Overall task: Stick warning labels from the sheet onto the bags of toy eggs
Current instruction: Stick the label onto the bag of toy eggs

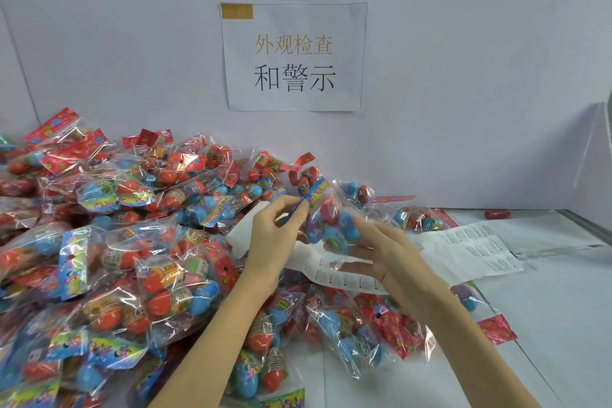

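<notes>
Our left hand (276, 225) pinches the bag (326, 222) by its stiff header at 11 o'clock, right hand (381, 252) spread beneath; light, crinkly, probably slippery film.

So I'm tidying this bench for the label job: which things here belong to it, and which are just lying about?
Job:
- held bag, left hand pinching its header, right hand under it
- label sheet
- bag pile

Lying about:
- wall sign
- loose red egg
</notes>
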A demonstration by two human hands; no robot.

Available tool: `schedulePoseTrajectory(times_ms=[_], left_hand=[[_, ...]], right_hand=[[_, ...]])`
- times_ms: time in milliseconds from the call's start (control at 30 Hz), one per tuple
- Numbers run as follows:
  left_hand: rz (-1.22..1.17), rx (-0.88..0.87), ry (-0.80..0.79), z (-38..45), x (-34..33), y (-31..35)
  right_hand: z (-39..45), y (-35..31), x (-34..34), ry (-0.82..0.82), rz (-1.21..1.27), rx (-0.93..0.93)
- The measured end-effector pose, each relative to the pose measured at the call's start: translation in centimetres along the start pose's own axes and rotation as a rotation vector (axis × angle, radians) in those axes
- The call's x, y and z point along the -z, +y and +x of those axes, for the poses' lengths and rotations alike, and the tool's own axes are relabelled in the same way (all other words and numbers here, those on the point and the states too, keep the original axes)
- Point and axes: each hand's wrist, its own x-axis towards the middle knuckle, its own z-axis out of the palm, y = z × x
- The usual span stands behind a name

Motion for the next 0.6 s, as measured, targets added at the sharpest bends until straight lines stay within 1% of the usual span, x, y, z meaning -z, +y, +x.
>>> schedulePoseTrajectory(times_ms=[100,200,300,367,433,500,533,600], left_hand=[[0.039,-0.013,-0.036,-0.1,-0.1,-0.1],[0.033,-0.021,0.012,-0.2,0.0,0.4],[0.004,-0.014,0.092,-0.4,-0.2,0.7],[-0.078,-0.012,0.1,-0.6,-0.2,1.2],[-0.132,0.018,-0.002,-0.6,-0.1,1.7],[-0.073,-0.027,-0.143,-0.8,-0.2,1.8],[-0.04,-0.067,-0.185,-0.9,-0.4,1.6],[-0.02,-0.116,-0.175,-1.0,-0.5,1.4]], right_hand=[[-0.1,-0.3,-0.3,0.114,-0.058,-0.023],[0.0,-0.1,-0.1,0.105,-0.016,-0.042],[0.1,0.1,-0.3,0.107,0.02,0.0],[0.1,0.3,-0.5,0.123,0.101,0.036],[0.2,0.3,-0.4,0.129,0.215,0.052],[0.2,0.1,-0.4,0.098,0.289,0.05],[0.2,0.1,-0.3,0.083,0.308,0.045],[0.4,0.2,-0.3,0.067,0.309,0.05]])
